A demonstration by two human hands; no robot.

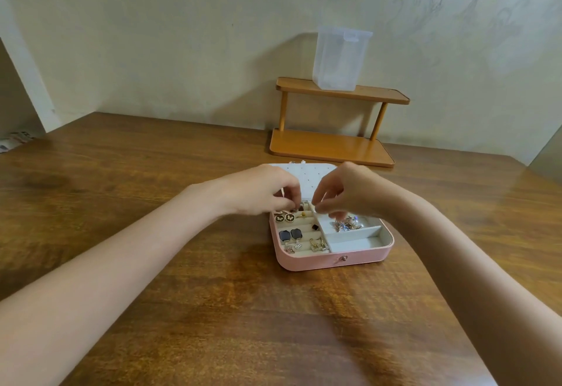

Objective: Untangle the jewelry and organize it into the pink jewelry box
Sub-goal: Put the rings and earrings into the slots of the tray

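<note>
Head view: wooden rack point(334, 145) behind pink jewelry box point(331, 259).

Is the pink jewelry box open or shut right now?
Open. The pink jewelry box has its lid tipped back behind the hands, and the lined compartments show, with earrings in the slots on the left.

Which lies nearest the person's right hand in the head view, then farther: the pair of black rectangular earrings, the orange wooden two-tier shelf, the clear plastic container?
From the right hand:
1. Black rectangular earrings, in the box's left section.
2. Orange wooden two-tier shelf, behind the box.
3. Clear plastic container, on the shelf's top tier.
</note>
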